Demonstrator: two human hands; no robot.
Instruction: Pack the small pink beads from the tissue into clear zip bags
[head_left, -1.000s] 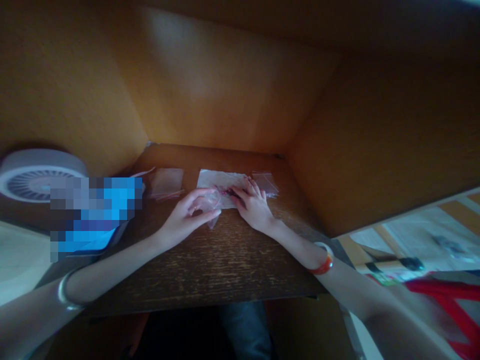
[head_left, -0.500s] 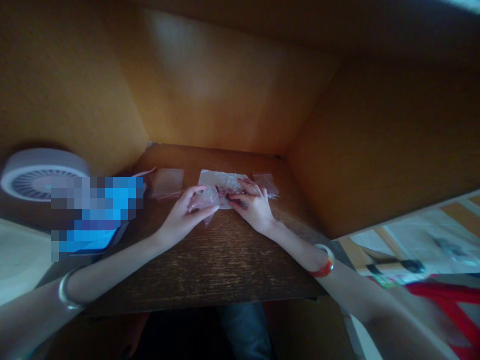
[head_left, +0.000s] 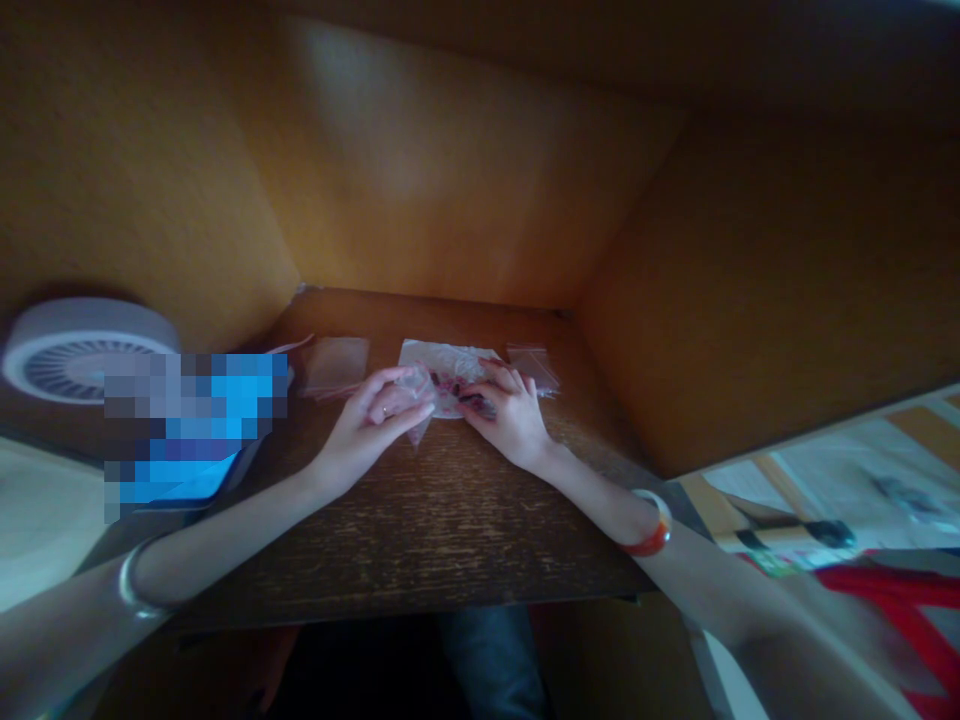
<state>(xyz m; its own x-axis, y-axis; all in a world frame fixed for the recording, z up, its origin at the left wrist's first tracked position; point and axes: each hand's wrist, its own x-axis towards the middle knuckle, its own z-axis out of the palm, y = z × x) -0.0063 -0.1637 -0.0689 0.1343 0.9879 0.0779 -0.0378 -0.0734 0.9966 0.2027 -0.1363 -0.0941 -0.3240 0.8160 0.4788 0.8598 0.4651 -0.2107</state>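
My left hand (head_left: 371, 420) comes in from the lower left and holds a crumpled clear plastic bag (head_left: 416, 393) between thumb and fingers. Just to the right, my right hand (head_left: 506, 415) rests with curled fingers on a white sheet (head_left: 442, 355). Small red and dark items (head_left: 469, 398) lie under those fingertips, partly hidden, and I cannot tell what they are. Two small clear zip bags lie flat on the desk, one (head_left: 335, 366) left of the sheet and one (head_left: 534, 368) right of it.
The dark wood-grain desk (head_left: 427, 530) sits inside an orange-brown wooden cubby (head_left: 465, 180). A round white vented device (head_left: 75, 350) and a pixelated blue object (head_left: 195, 430) stand at the left. A red frame (head_left: 892, 600) shows beyond the right side.
My two hands have drawn closer together over the sheet. The left hand's fingers have closed further around the clear bag, and the right hand's fingers have curled in.
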